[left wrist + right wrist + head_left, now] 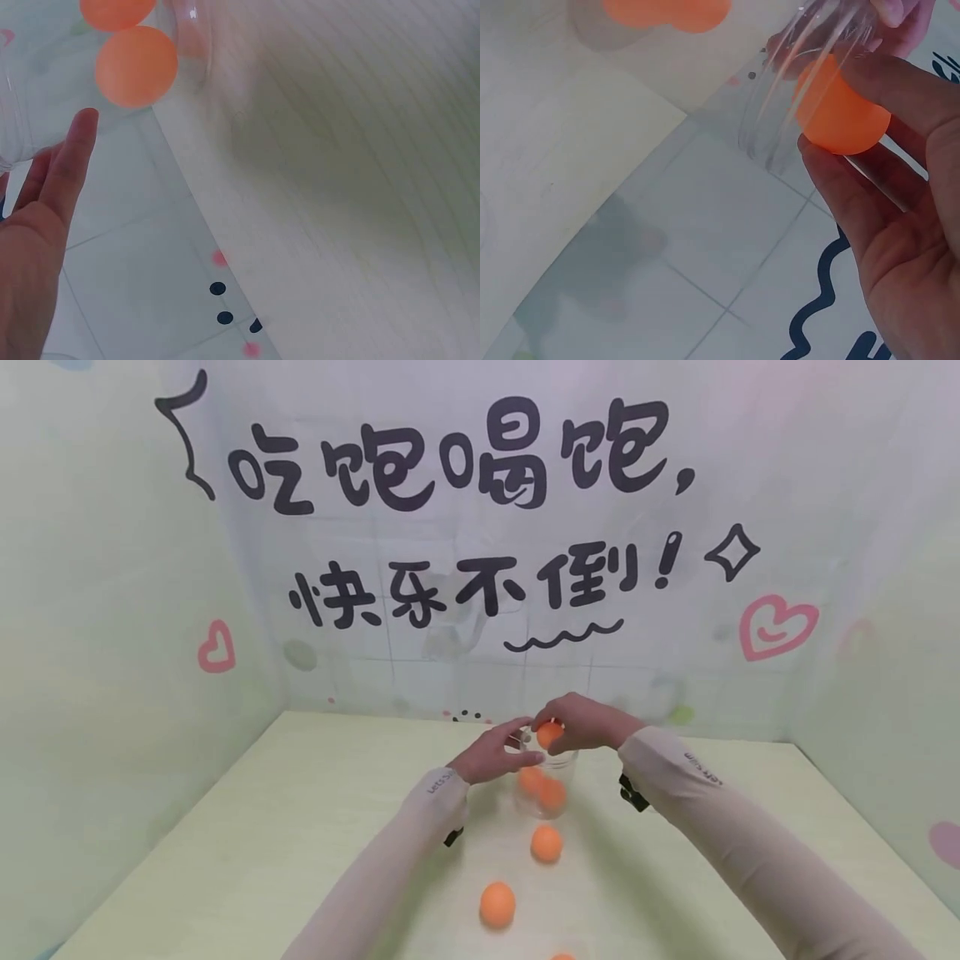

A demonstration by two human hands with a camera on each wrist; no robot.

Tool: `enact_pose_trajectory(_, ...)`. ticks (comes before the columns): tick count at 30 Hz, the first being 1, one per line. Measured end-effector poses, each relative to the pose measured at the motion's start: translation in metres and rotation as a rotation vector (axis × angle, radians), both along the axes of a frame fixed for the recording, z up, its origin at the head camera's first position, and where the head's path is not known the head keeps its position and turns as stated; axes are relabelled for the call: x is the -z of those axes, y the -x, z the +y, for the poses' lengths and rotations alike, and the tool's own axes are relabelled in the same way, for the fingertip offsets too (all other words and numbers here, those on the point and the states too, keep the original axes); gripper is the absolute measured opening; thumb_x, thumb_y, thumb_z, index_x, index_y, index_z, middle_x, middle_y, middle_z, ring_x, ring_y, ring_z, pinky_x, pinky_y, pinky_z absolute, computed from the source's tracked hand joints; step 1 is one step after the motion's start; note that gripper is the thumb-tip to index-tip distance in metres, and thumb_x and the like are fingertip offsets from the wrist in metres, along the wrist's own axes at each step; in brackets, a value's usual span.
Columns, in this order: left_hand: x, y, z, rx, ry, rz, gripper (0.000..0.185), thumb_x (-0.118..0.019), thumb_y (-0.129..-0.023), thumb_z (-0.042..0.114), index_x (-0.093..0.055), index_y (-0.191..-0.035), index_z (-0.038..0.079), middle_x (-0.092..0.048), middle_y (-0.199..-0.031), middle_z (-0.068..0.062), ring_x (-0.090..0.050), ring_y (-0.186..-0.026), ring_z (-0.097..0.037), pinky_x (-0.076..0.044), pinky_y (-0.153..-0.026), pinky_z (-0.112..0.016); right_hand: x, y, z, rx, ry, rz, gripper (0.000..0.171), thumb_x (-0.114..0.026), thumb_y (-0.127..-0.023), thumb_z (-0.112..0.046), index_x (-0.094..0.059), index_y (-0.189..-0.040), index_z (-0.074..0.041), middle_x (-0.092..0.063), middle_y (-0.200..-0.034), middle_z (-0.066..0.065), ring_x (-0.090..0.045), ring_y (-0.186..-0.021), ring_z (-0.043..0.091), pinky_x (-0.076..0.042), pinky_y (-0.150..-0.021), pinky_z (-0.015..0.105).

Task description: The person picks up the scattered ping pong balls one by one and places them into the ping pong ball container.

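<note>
Now, head view: our left hand (495, 755) grips the jar (567, 770), thumb and fingers spread round it, near the tabletop's (292, 793) far edge. Left wrist: orange balls (136, 67) inside. Right wrist: our right hand (911, 244) pinches another ball (840, 116) at the rim; we're filling, apparently, so a clean release seems called for.

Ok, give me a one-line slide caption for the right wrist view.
Right hand holds an orange ball at the mouth of a clear jar with two more balls inside.
</note>
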State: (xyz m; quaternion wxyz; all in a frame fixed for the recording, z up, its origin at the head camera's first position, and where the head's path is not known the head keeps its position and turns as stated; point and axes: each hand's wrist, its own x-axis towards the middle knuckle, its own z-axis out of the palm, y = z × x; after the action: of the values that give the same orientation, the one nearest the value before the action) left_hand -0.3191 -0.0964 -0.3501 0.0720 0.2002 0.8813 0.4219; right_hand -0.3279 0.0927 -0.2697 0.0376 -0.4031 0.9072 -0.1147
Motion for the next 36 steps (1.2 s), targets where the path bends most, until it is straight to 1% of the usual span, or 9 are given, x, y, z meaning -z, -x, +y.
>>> enact_pose_trajectory(6, 0.000, -0.004, -0.001, 0.014, -0.030, 0.012, 0.059, -0.065, -0.088, 0.039, -0.043, -0.142, 0.026, -0.055, -0.133, -0.009, -0.050, -0.119, -0.022, -0.050, -0.088, -0.038, 0.009, 0.004, -0.001, -0.033, -0.013, 0.000, 0.026, -0.072, -0.077, -0.002, -0.072, -0.102, -0.007, -0.066, -0.083, -0.001, -0.051, -0.069, 0.009, -0.045, -0.063, 0.020)
enact_pose_trajectory(9, -0.001, -0.005, -0.001, 0.019, -0.025, 0.023, 0.060, -0.065, -0.088, 0.039, -0.043, -0.142, 0.025, -0.056, -0.131, -0.007, -0.051, -0.117, -0.022, -0.051, -0.086, -0.036, 0.012, 0.004, -0.001, -0.035, -0.020, -0.003, 0.025, -0.073, -0.078, -0.003, -0.072, -0.102, -0.006, -0.066, -0.083, -0.001, -0.051, -0.070, 0.009, -0.045, -0.064, 0.020)
enact_pose_trajectory(16, -0.002, -0.003, 0.000, 0.024, -0.008, 0.049, 0.060, -0.066, -0.088, 0.037, -0.044, -0.141, 0.021, -0.058, -0.123, -0.004, -0.052, -0.110, -0.020, -0.050, -0.083, -0.033, 0.014, 0.004, -0.002, -0.059, -0.045, 0.034, 0.024, -0.073, -0.078, -0.003, -0.072, -0.102, -0.005, -0.067, -0.084, -0.001, -0.052, -0.071, 0.011, -0.045, -0.066, 0.021)
enact_pose_trajectory(23, -0.001, -0.002, 0.001, 0.025, -0.012, 0.042, 0.060, -0.065, -0.089, 0.037, -0.042, -0.143, 0.022, -0.057, -0.128, -0.004, -0.052, -0.117, -0.022, -0.052, -0.084, -0.033, 0.013, 0.003, -0.004, -0.063, -0.079, 0.058, 0.025, -0.073, -0.079, -0.005, -0.072, -0.104, -0.006, -0.068, -0.085, 0.001, -0.053, -0.071, 0.012, -0.046, -0.068, 0.022)
enact_pose_trajectory(27, -0.002, -0.003, -0.001, 0.040, -0.020, 0.047, 0.058, -0.064, -0.090, 0.036, -0.043, -0.142, 0.022, -0.057, -0.128, -0.004, -0.052, -0.117, -0.022, -0.052, -0.085, -0.033, 0.010, 0.001, -0.006, -0.064, -0.087, 0.074, 0.024, -0.072, -0.079, -0.005, -0.072, -0.102, -0.005, -0.067, -0.083, 0.000, -0.052, -0.069, 0.011, -0.045, -0.066, 0.022)
enact_pose_trajectory(30, -0.001, -0.003, -0.003, 0.025, -0.005, 0.043, 0.059, -0.064, -0.090, 0.036, -0.042, -0.142, 0.022, -0.056, -0.128, -0.005, -0.052, -0.117, -0.023, -0.051, -0.086, -0.035, 0.012, 0.002, -0.010, -0.076, -0.084, 0.084, 0.023, -0.072, -0.080, -0.007, -0.071, -0.102, -0.004, -0.066, -0.082, -0.001, -0.052, -0.068, 0.010, -0.044, -0.065, 0.020)
enact_pose_trajectory(32, -0.002, -0.003, -0.004, 0.019, 0.003, 0.042, 0.060, -0.065, -0.090, 0.036, -0.042, -0.143, 0.021, -0.056, -0.129, -0.006, -0.052, -0.118, -0.023, -0.051, -0.087, -0.036, 0.013, 0.002, -0.012, -0.064, -0.080, 0.068, 0.022, -0.072, -0.080, -0.009, -0.071, -0.102, -0.004, -0.066, -0.082, 0.000, -0.052, -0.068, 0.010, -0.045, -0.065, 0.020)
enact_pose_trajectory(34, -0.002, -0.003, -0.004, 0.032, 0.001, 0.048, 0.061, -0.064, -0.090, 0.036, -0.041, -0.144, 0.020, -0.056, -0.130, -0.007, -0.052, -0.117, -0.023, -0.052, -0.087, -0.036, 0.015, 0.003, -0.012, -0.039, -0.083, 0.058, 0.023, -0.072, -0.080, -0.009, -0.070, -0.103, -0.004, -0.066, -0.082, 0.001, -0.053, -0.069, 0.012, -0.046, -0.065, 0.021)
enact_pose_trajectory(36, -0.002, -0.003, -0.002, 0.053, -0.005, 0.059, 0.062, -0.064, -0.090, 0.035, -0.040, -0.144, 0.018, -0.055, -0.130, -0.008, -0.052, -0.117, -0.024, -0.052, -0.086, -0.035, 0.015, 0.003, -0.010, -0.008, -0.085, 0.051, 0.025, -0.073, -0.079, -0.010, -0.070, -0.103, -0.004, -0.068, -0.087, 0.002, -0.057, -0.074, 0.014, -0.050, -0.070, 0.024)
